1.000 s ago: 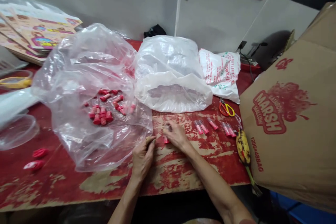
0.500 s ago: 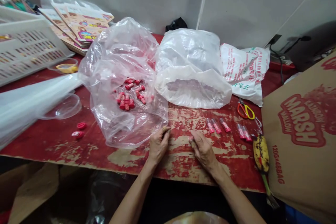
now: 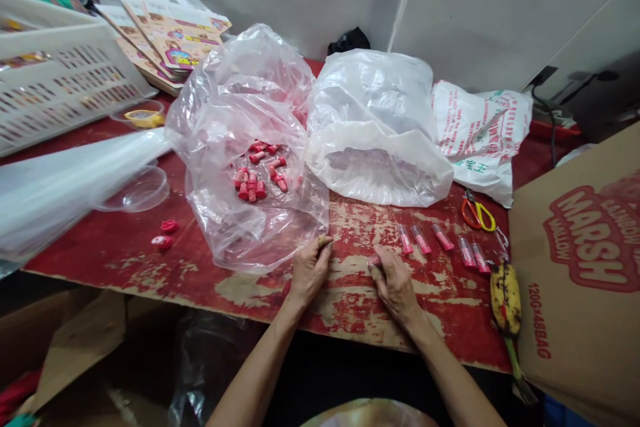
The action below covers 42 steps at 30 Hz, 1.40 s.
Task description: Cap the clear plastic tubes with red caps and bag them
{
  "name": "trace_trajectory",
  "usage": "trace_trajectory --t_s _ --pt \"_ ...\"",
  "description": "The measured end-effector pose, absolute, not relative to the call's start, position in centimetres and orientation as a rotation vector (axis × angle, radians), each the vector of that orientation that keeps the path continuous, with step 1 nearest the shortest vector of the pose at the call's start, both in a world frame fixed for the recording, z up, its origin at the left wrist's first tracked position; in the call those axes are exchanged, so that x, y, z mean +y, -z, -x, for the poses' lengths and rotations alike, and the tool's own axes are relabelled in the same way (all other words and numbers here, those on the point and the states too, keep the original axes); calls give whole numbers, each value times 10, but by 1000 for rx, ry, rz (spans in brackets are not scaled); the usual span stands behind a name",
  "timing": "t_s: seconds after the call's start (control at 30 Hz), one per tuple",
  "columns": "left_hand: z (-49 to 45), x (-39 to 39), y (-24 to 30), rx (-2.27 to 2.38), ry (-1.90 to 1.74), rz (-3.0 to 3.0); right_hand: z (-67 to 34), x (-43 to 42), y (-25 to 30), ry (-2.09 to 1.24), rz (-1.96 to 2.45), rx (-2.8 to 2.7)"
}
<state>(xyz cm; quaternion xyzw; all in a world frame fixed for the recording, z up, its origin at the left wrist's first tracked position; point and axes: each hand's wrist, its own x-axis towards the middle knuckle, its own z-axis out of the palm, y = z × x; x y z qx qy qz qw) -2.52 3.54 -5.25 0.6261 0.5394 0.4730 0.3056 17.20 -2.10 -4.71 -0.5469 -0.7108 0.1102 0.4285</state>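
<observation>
My left hand (image 3: pixel 311 270) rests on the worn red tabletop (image 3: pixel 350 213), closed, thumb against curled forefinger, beside the lower right edge of a clear plastic bag (image 3: pixel 225 213). Whatever it may hold is hidden. Across a short gap, my right hand (image 3: pixel 397 281) is closed too, fingers curled inward; a pinkish spot shows at its fingertips, too small to name. Inside the clear bag's mouth lie several small red-and-pink capped pieces (image 3: pixel 253 187). To the right of my right hand, several clear tubes with pink ends (image 3: pixel 421 240) lie in a loose row.
Behind stand a white plastic bag (image 3: pixel 375 160) and a printed sack (image 3: pixel 480 133). Scissors (image 3: pixel 479 213), a spotted banana (image 3: pixel 505 300) and a cardboard box (image 3: pixel 580 320) are at right. Leftward are two red pieces (image 3: pixel 163 241), a clear round lid (image 3: pixel 135 190) and a white basket (image 3: pixel 75 80).
The view has shifted slightly, so the table's things appear further right. Both hands keep nearly the same closed pose and place.
</observation>
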Motion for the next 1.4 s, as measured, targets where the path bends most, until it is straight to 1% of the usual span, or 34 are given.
trace_trajectory --t_s 0.1,0.2,0.27,0.33,0.43,0.5,0.57,0.63,0.73,0.8,0.93,1.03,1.17,1.23,1.3,1.4 --pt "25 35 53 1427 -1252 -1651 -170 -22 39 -684 1420 -1441" --pt "25 35 54 1426 -1254 -1646 -168 -23 27 -1075 1262 -950" --pt "26 35 53 1425 -1253 -1647 -168 -23 21 -1228 1122 -741" --pt "26 36 52 1423 -1251 -1650 -167 -22 20 -1300 1046 -632" --pt "26 36 51 1422 -1246 -1656 -168 -23 24 -1299 1032 -627" --pt "26 36 51 1432 -1245 -1655 -168 -25 28 -1204 1103 -754" --pt "25 35 51 1442 -1242 -1654 -169 -28 31 -1000 1245 -978" --pt "25 36 51 1442 -1238 -1657 -170 -29 33 -707 1362 -1256" --pt "26 36 53 1435 -1238 -1659 -171 -26 35 -343 1350 -1676" --pt "27 37 54 1437 -1236 -1658 -170 -23 36 -246 1327 -1830" --pt "27 37 55 1441 -1220 -1661 -166 -20 38 -151 1358 -1821" --pt "28 37 55 1447 -1209 -1656 -163 -21 39 -225 1379 -1852" --pt "27 37 56 1448 -1220 -1651 -163 -22 41 -357 1469 -1618" --pt "27 37 56 1450 -1235 -1643 -165 -21 41 -415 1443 -1620" --pt "27 37 57 1448 -1242 -1634 -166 -21 38 -592 1395 -1573" --pt "27 37 56 1434 -1239 -1632 -167 -22 32 -960 1264 -1163"
